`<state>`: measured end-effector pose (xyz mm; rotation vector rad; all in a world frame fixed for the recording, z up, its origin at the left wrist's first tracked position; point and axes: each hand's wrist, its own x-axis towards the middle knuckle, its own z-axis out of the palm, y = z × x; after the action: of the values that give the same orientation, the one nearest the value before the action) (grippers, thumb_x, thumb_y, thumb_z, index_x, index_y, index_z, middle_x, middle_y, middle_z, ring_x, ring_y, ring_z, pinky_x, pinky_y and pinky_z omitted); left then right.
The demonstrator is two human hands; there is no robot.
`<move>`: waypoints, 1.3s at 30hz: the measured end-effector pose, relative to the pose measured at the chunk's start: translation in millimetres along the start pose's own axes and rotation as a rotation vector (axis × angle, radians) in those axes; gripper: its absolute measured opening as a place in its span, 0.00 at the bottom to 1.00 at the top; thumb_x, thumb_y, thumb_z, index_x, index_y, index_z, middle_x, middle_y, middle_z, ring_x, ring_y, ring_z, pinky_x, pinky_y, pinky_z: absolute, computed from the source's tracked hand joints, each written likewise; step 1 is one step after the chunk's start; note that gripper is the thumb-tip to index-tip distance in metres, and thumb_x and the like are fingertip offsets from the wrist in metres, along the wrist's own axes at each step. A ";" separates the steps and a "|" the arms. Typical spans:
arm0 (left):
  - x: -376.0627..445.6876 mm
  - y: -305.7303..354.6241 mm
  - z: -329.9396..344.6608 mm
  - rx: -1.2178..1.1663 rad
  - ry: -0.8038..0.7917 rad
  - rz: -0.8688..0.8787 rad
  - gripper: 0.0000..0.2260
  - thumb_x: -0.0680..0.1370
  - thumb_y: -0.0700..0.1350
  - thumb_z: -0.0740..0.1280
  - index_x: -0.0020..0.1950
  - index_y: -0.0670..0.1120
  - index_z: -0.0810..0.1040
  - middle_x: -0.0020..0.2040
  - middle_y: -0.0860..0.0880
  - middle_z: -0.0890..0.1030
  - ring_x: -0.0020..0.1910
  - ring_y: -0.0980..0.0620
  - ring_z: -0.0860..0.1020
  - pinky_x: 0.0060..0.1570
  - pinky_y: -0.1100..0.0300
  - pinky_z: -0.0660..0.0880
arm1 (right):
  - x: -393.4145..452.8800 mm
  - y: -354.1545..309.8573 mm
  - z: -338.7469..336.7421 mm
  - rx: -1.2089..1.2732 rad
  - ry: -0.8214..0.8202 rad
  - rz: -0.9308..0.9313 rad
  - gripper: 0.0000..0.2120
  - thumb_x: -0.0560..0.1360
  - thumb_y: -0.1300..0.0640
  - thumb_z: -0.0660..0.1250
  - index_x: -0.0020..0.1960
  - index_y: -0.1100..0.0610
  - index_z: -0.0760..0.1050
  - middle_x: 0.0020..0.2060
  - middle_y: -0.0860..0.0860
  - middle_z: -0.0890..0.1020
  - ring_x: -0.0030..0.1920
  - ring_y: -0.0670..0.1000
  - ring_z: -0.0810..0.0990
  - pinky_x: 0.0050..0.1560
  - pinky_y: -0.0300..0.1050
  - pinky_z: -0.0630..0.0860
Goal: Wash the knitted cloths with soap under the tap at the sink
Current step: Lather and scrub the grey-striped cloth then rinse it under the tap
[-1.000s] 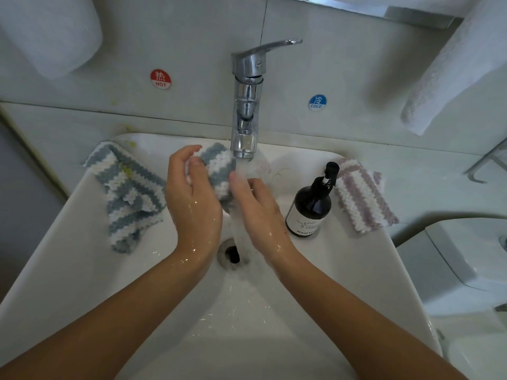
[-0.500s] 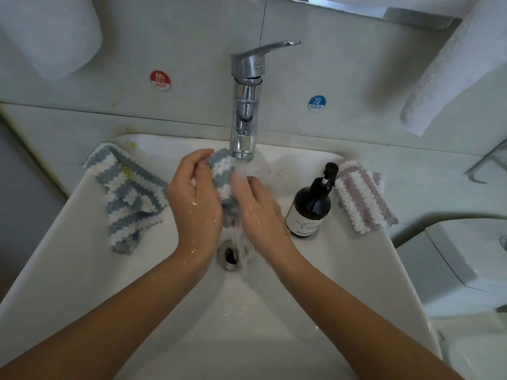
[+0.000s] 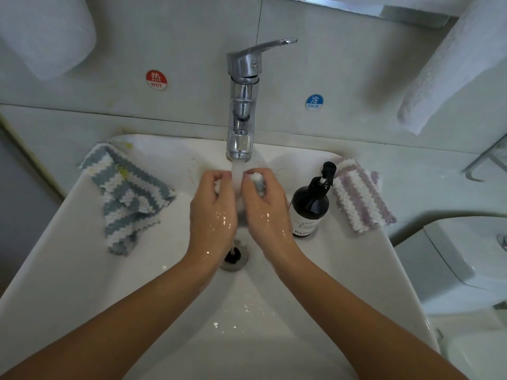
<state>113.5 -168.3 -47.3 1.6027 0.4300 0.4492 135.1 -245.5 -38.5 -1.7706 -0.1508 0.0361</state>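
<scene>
Wall: red HOT sticker (image 3: pixel 156 79) left of centre, blue COLD sticker (image 3: pixel 314 102) right | Upper left: white rolled towel (image 3: pixel 46 31) | Upper right: white hanging towel (image 3: pixel 450 75) | Lower right: white toilet cistern (image 3: pixel 463 259), partly in view

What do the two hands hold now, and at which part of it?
Both hands grip one knitted cloth under the running tap. The left hand holds its left end, the right hand its right end; the middle is in the water.
</scene>
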 end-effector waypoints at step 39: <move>-25.5 7.4 10.8 -0.057 -0.002 0.127 0.04 0.82 0.49 0.61 0.48 0.56 0.69 0.41 0.54 0.79 0.39 0.60 0.81 0.39 0.63 0.79 | 5.6 1.2 7.0 0.152 0.167 0.027 0.19 0.81 0.45 0.58 0.39 0.58 0.68 0.29 0.46 0.73 0.35 0.46 0.74 0.43 0.52 0.75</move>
<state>97.6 -191.5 -41.5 1.5808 0.3126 0.5511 140.0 -238.2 -40.8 -1.6155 -0.0030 -0.0788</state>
